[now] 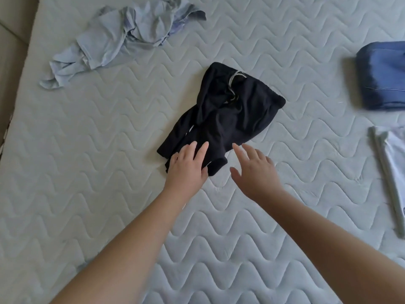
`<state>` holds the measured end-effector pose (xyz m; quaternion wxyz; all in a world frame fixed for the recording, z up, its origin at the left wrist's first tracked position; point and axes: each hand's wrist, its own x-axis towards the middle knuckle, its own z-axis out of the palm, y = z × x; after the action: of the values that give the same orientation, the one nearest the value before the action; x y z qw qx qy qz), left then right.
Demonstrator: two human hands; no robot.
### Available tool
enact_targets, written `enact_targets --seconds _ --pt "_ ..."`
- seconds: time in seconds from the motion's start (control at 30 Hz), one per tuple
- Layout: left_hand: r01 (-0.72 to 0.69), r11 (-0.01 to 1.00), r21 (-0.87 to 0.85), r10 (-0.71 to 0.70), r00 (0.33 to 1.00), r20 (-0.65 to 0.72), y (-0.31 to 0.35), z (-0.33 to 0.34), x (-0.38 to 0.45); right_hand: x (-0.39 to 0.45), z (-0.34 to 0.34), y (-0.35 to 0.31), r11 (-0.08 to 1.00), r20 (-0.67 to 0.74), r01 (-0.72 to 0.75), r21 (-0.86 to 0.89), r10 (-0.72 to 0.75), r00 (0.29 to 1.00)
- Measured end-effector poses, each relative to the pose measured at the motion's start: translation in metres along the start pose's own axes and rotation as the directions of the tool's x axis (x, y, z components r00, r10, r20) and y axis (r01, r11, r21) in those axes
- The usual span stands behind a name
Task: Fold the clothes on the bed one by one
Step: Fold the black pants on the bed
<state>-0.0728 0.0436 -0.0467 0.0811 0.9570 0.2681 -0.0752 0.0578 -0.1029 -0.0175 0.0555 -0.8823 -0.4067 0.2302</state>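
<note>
Bed: I look down on a pale quilted mattress [109, 139] with a wavy stitch pattern; it fills nearly all of my view; a beige surface shows past its left edge.
Shorts: dark shorts [221, 115] lie crumpled near the middle of the bed; a light drawstring [235, 76] shows at their far end; the near end, a leg hem, lies under my left hand.
Left hand: my left hand [188, 166] lies flat on the near end of the shorts, palm down; fingers straight and a little spread, reaching onto the dark cloth; nothing is gripped.
Right hand: my right hand [255, 170] is just right of the shorts' near edge, over bare mattress; fingers straight and spread, fingertips close to the dark cloth; I cannot tell whether they touch it; it holds nothing.
Shirt: a light blue shirt [122, 38] lies rumpled at far left, well apart from the shorts.
Folded pieces: a dark blue folded garment [381, 75] sits at the right edge; nearer me, also at the right edge, a white folded garment [392, 163], partly cut off by the frame.
</note>
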Motion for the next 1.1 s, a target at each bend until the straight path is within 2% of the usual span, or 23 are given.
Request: enact_targets --seconds 0.07,0.13,0.27,0.4,0.47,0.5,0.57,0.6,0.7,0.77,0.87,0.97,1.1 --pt "-0.026 1.000 0.013 0.027 1.000 -0.016 -0.003 0.010 0.028 0.029 0.006 0.010 0.994 -0.011 -0.045 0.100 0.046 0.999" --pt "-0.051 0.999 0.008 0.052 0.998 -0.028 -0.007 0.019 0.055 0.057 0.010 0.017 0.990 -0.047 -0.059 0.125 0.065 0.997" --pt "0.003 0.981 -0.193 -0.002 1.000 0.007 -0.011 0.037 0.110 0.115 0.015 0.028 0.978 -0.126 -0.089 0.191 0.115 0.985" --pt "-0.065 0.991 -0.121 0.053 0.994 -0.093 -0.009 0.048 0.150 0.162 0.017 0.038 0.973 -0.231 -0.106 0.207 0.154 0.961" --pt "0.038 0.983 -0.179 -0.065 0.987 -0.146 -0.009 0.049 0.172 0.178 0.021 0.047 0.973 -0.244 -0.131 0.190 0.176 0.954" --pt "0.134 0.958 -0.254 -0.174 0.974 -0.143 -0.008 0.049 0.181 0.184 0.023 0.052 0.972 -0.247 -0.138 0.190 0.183 0.951" --pt "0.340 0.830 -0.441 -0.403 0.913 -0.055 -0.007 0.051 0.196 0.194 0.028 0.059 0.968 -0.271 -0.134 0.214 0.190 0.944" --pt "0.414 0.755 -0.509 -0.473 0.881 0.016 -0.006 0.052 0.202 0.198 0.031 0.063 0.968 -0.276 -0.135 0.213 0.192 0.942" --pt "0.531 0.649 -0.545 -0.534 0.828 0.171 -0.003 0.056 0.213 0.212 0.043 0.076 0.962 -0.172 -0.172 0.211 0.210 0.963" --pt "0.566 0.661 -0.493 -0.541 0.814 0.210 -0.002 0.057 0.214 0.217 0.049 0.085 0.949 -0.073 -0.204 0.238 0.228 0.971" --pt "0.509 0.737 -0.444 -0.431 0.861 0.270 0.002 0.060 0.202 0.214 0.052 0.090 0.977 -0.137 -0.169 0.126 0.186 0.973" --pt "0.502 0.722 -0.477 -0.365 0.861 0.355 0.015 0.066 0.173 0.200 0.050 0.091 0.988 -0.198 -0.130 0.080 0.143 0.970" --pt "0.542 0.682 -0.491 -0.371 0.835 0.406 0.037 0.082 0.111 0.156 0.064 0.094 0.994 -0.144 -0.076 0.078 0.086 0.986"
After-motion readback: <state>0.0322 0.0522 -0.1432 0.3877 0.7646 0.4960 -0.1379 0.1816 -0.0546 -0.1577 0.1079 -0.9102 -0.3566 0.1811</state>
